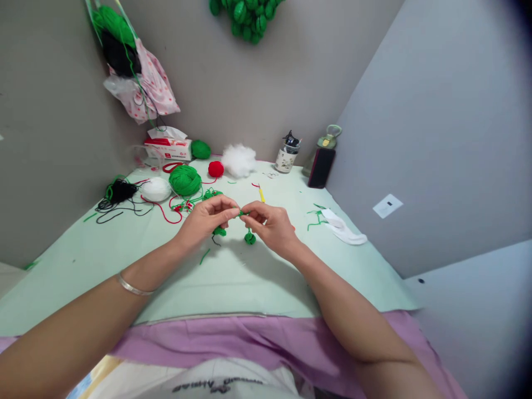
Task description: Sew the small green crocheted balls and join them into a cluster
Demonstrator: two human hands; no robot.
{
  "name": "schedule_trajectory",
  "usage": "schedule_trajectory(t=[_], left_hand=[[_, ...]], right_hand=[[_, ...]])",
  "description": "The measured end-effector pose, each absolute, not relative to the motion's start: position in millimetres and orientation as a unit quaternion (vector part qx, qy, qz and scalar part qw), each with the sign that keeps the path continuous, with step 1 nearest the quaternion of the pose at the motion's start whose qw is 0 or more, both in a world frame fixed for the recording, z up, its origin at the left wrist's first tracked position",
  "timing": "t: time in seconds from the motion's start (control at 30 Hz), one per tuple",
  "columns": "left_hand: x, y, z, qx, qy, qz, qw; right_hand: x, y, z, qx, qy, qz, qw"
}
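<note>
Both hands meet above the middle of the pale green table (124, 260). My left hand (208, 219) and my right hand (268, 221) are closed in pinches on the two ends of a short green yarn strand (242, 212). A small green crocheted ball (250, 238) dangles under my right hand, and another small green piece (219, 231) hangs under my left hand. A silver bangle (132, 287) circles my left wrist.
Behind the hands lie a green yarn ball (185, 179), a red yarn ball (215, 168), white yarn (156, 189), tangled black yarn (118, 194), white stuffing (238, 159), a tissue box (168, 147), a jar (286, 157), a dark phone (321, 167) and a white cloth (344, 230). Walls enclose the table.
</note>
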State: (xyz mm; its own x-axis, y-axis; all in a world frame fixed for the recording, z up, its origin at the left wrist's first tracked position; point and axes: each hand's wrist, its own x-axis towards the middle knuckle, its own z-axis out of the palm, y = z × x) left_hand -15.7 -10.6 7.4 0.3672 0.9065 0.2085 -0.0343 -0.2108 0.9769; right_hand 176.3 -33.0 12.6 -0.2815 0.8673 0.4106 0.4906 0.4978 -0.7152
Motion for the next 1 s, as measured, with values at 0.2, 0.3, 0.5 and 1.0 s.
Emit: schedule_trajectory(t=[0.2,0.3,0.5,1.0], left_hand=[[-15.6,-10.1,6.9,0.633,0.356,0.476,0.496],[-16.0,-9.0,8.1,0.628,0.372,0.506,0.461],[-16.7,-5.2,5.4,0.615,0.352,0.502,0.495],[-11.8,-8.8,5.0,0.491,0.308,0.46,0.673]], right_hand=[[176.7,-30.2,11.8,-0.426,-0.714,0.345,0.436],[176.6,-28.1,13.3,-0.414,-0.673,0.423,0.444],[175.4,-29.6,20.7,-0.394,-0.653,0.478,0.436],[180.8,-23.5,23.6,-0.387,-0.624,0.421,0.533]])
